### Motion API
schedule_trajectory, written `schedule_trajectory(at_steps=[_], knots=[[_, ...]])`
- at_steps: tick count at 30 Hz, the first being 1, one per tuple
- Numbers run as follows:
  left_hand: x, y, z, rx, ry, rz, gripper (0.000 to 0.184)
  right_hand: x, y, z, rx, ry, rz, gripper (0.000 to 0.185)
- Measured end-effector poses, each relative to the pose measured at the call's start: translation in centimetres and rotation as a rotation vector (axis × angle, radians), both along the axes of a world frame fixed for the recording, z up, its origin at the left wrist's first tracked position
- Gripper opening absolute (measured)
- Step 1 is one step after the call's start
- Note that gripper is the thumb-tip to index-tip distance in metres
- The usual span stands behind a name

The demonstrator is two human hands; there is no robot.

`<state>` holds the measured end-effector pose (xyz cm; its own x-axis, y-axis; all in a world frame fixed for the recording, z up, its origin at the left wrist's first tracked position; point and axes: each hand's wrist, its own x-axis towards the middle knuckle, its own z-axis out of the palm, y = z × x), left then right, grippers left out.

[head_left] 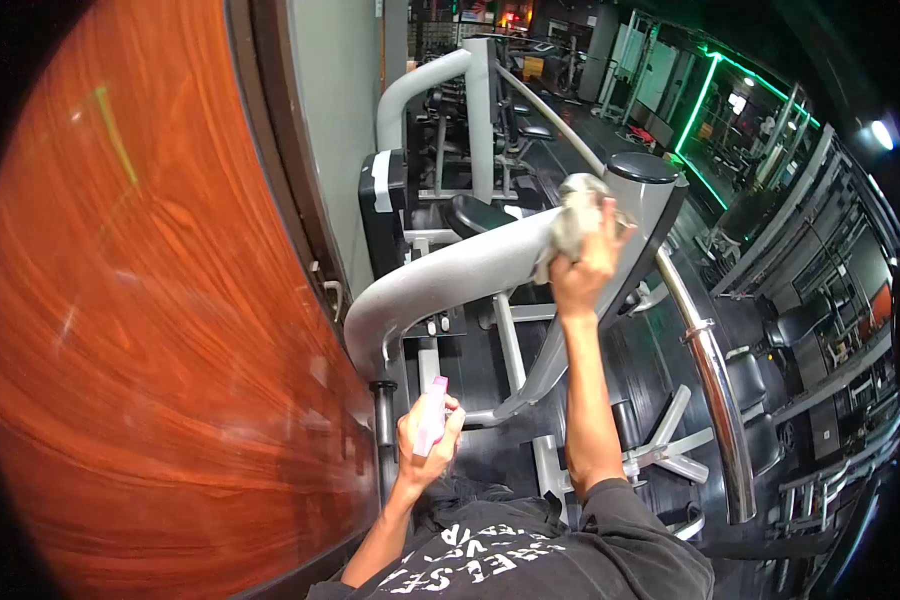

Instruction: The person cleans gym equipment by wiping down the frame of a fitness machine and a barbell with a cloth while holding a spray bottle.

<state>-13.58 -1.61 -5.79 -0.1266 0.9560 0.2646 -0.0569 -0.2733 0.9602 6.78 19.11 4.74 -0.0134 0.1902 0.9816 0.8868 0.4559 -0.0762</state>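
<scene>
The right hand (586, 282) sits between 2 and 3 o'clock in the view, its fingers clamped on a pale rag (576, 212); the rag bunches from about 11 to 12 o'clock of the palm (a loose corner drops toward 9, beside the thumb); its edges are blurred, and it lies over the upper end of a thick grey tube (450, 275), where the tube meets the post (652, 200); the post, topped by a black cap (642, 167), stands just beyond the fingers, toward 1 o'clock of the hand.

The left hand (428, 445) is low in the view, at 6 o'clock, well apart from the right; its fingers are closed around a pink item (432, 418), which lies across the palm with its upper end tilted toward 1 o'clock and showing past the fingers; what the item is, I cannot tell.

The tube bends down to its lower end at about 11 o'clock of the left hand; a wood panel (170, 300) fills the side toward 9 o'clock; a chrome bar (722, 425) slants down between 4 and 5 o'clock of the right hand; a dark shirt (550, 560) with white lettering spans 6 o'clock.
</scene>
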Motion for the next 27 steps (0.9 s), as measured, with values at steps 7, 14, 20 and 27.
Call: schedule_trajectory(at_steps=[7,14,20,27], knots=[[0.4,-0.1,2.6,0.215,0.266,-0.039,0.014,-1.3,-2.7,0.2,-0.213,-0.613,0.293,0.037],[1.3,-0.7,3.1,0.172,0.212,-0.096,0.013,-0.6,-2.7,2.3,-0.198,-0.199,0.064,0.046],[0.6,-1.3,3.4,0.120,0.196,-0.139,0.014,-4.5,-3.4,1.9,-0.198,-0.518,0.334,0.032],[-0.1,-0.7,3.9,0.278,0.283,-0.165,0.013,-1.1,-2.6,4.4,-0.140,-0.362,-0.192,0.028]])
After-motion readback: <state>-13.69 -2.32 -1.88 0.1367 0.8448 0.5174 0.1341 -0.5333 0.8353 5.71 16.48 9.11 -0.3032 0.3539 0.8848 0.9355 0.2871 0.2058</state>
